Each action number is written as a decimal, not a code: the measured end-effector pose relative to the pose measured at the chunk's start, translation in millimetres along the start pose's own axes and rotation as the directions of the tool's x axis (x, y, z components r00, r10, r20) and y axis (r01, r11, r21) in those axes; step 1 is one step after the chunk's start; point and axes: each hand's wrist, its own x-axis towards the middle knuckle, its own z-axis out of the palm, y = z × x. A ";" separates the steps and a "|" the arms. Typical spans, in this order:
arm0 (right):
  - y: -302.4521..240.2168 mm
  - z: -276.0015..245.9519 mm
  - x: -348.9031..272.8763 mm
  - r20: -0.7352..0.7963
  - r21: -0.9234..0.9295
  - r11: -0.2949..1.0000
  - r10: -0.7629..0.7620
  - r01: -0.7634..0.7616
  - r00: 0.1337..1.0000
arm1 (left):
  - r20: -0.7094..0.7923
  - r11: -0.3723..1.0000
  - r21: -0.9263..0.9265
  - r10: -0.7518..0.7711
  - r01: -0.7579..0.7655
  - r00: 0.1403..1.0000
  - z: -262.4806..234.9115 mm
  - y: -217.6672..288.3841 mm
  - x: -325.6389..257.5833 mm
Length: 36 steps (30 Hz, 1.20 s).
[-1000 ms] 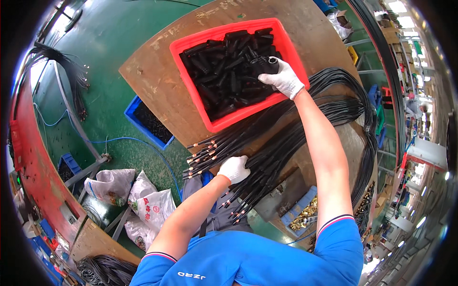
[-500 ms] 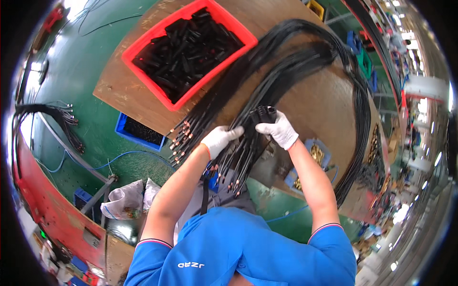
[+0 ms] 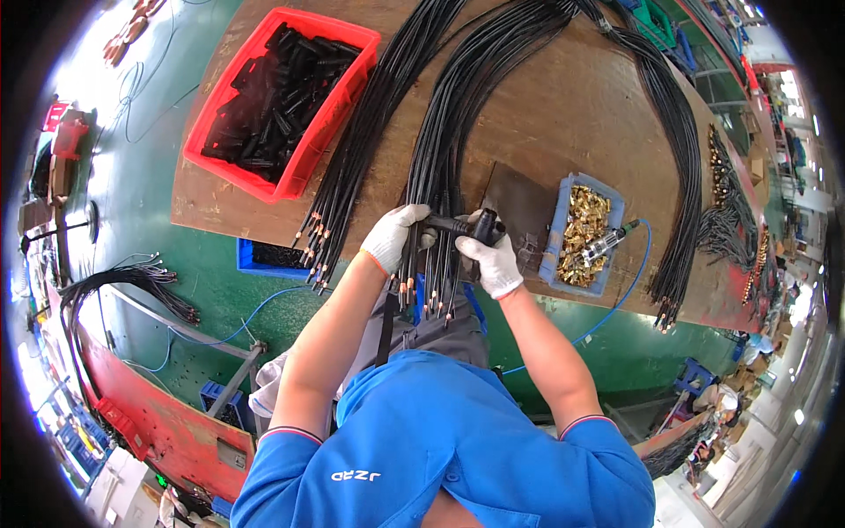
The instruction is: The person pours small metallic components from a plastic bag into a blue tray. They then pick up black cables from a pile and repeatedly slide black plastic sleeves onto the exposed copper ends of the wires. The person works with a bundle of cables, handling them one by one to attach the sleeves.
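Observation:
My left hand (image 3: 393, 238), in a white glove, is closed at the left end of a black rubber sleeve (image 3: 447, 223) lying crosswise over a bundle of black cables (image 3: 446, 150). My right hand (image 3: 495, 264), gloved too, grips more black sleeves (image 3: 487, 225), one with its round opening facing up. The fingers behind the sleeves are partly hidden. Under both hands, the cables hang over the table's near edge, their copper-coloured tips (image 3: 405, 289) toward me. Whether a cable end sits inside the crosswise sleeve, I cannot tell.
A red bin (image 3: 290, 180) of black sleeves stands at the table's left. Another cable bundle (image 3: 352, 167) lies beside it. To the right are a blue tray (image 3: 557, 231) of brass fittings, a tool (image 3: 607, 244) with a blue hose, and more cables (image 3: 682, 176). A blue crate (image 3: 255, 257) sits below the table's edge.
The view has shifted, showing the brass fittings tray fully. My hands have come closer together, and a black sleeve now spans between them. My left hand has closed at its end.

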 end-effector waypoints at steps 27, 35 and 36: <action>18.3 -52.1 -35.3 0.071 -0.105 0.991 0.096 -0.088 0.993 | -0.144 0.947 0.269 -0.141 0.176 0.979 -11.8 9.7 1.7; 1.9 -46.2 -70.3 0.236 -0.118 0.968 0.244 -0.222 0.940 | 0.044 0.969 0.210 -0.141 0.129 0.989 20.0 7.0 -1.1; -1.8 -44.1 -74.1 0.254 -0.119 0.963 0.266 -0.243 0.930 | 0.061 0.969 0.237 -0.093 0.076 0.994 21.8 4.1 0.1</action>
